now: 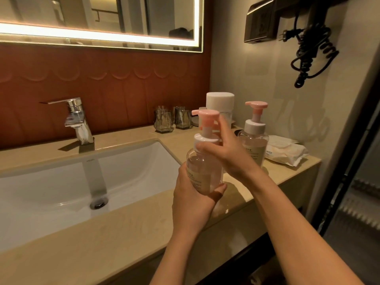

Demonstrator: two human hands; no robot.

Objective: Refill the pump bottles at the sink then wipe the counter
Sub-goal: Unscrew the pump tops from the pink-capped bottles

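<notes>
1. The tap (77, 120) is polished, mirror-bright metal.
2. The basin (61, 182) looks like smooth, glossy white ceramic.
3. The worktop (102, 243) is pale stone with a soft sheen.
4. The bottle (203, 171) is clear plastic; its pump (205, 118) is matt pink plastic.
5. The tumblers (164, 122) are shiny glass.

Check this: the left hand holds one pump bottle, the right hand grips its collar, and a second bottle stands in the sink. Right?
One error: the head view shows the second bottle on the counter beside the sink, not in it. The left hand and right hand grip the first bottle.
</notes>
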